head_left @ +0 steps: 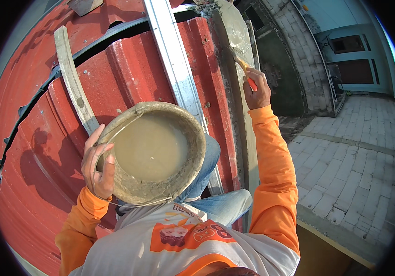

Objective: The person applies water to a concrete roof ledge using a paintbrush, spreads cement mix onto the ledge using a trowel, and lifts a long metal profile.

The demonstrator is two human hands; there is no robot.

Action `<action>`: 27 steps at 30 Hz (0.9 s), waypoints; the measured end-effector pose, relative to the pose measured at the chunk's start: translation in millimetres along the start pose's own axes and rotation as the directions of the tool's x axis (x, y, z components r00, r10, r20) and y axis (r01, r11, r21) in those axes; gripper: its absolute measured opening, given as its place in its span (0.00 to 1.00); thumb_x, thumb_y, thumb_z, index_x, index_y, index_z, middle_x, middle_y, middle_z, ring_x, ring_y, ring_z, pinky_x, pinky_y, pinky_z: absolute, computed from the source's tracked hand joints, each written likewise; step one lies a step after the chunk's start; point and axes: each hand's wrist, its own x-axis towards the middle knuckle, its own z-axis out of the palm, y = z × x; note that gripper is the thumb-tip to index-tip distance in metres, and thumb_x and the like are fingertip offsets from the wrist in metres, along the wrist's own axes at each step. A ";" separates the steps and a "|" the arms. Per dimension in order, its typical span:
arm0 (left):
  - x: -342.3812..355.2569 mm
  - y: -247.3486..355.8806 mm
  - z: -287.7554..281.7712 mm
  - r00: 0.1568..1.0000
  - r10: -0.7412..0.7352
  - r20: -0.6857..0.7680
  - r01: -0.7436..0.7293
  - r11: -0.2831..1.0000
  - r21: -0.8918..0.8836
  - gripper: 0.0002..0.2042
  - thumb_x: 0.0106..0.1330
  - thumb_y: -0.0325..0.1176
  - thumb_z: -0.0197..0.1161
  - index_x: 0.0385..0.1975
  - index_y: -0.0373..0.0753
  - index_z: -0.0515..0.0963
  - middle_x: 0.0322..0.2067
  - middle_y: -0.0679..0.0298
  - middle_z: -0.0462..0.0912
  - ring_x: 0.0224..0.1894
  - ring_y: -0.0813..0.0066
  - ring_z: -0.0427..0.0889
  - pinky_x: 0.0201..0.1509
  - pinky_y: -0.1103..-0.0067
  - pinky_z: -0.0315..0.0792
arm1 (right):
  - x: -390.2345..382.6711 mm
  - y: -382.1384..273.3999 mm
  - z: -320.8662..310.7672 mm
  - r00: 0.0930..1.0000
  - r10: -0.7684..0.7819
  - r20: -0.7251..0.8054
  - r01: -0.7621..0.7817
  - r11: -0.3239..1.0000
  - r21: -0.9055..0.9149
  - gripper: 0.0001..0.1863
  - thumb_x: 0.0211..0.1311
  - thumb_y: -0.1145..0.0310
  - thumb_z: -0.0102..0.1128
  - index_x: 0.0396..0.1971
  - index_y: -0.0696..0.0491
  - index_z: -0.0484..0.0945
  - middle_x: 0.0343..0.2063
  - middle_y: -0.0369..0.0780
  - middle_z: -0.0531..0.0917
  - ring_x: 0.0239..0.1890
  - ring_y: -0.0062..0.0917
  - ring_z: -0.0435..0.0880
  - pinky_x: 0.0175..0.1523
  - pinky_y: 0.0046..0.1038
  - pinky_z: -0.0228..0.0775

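Note:
My left hand (98, 163) grips the left rim of a round, cement-crusted bucket (197, 152), fingers outside and over the edge. Murky grey-brown water (151, 147) stands inside it, and a thin wire handle hangs along its near side. The bucket is held over my lap, tilted a little toward me. Out to the right, my right hand (257, 89) is closed round the red end of a paintbrush (241, 63) with a yellow upper part. Its dark tip rests against or just above the wet-looking grey cement wall top (237, 34); I cannot tell which.
Red corrugated roof sheets (128, 69) slope away at the left, with a dark gap between them. A metal channel (172, 50) and a wooden strip (73, 83) lie across them. Right of the wall it drops to a lower level with a pale block surface (344, 175).

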 end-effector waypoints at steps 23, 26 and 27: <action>-5.0 -4.4 -1.6 0.999 -0.049 -0.002 0.049 0.998 -0.032 0.15 0.65 0.38 0.53 0.38 0.29 0.74 0.53 0.38 0.71 0.52 0.54 0.75 0.55 0.66 0.69 | 4.8 -13.1 -17.8 0.997 0.054 0.061 -0.054 0.999 0.002 0.12 0.52 0.80 0.58 0.38 0.54 0.72 0.41 0.45 0.79 0.43 0.41 0.79 0.47 0.33 0.72; -3.3 -6.7 -2.6 1.000 0.002 -0.017 -0.002 1.000 -0.019 0.15 0.65 0.38 0.53 0.37 0.29 0.74 0.53 0.38 0.71 0.52 0.53 0.75 0.55 0.66 0.69 | -9.7 -13.2 -32.2 0.976 -0.030 0.215 0.025 0.999 0.026 0.13 0.53 0.83 0.57 0.39 0.55 0.73 0.41 0.44 0.80 0.43 0.41 0.80 0.48 0.33 0.72; -4.2 -8.3 -3.3 1.000 0.001 -0.016 -0.001 1.000 -0.017 0.15 0.65 0.38 0.53 0.37 0.28 0.74 0.53 0.38 0.71 0.52 0.53 0.75 0.55 0.66 0.69 | -13.9 -14.5 -37.7 0.976 -0.032 0.213 0.027 0.999 0.023 0.13 0.53 0.83 0.57 0.39 0.55 0.73 0.41 0.44 0.80 0.43 0.41 0.80 0.48 0.33 0.72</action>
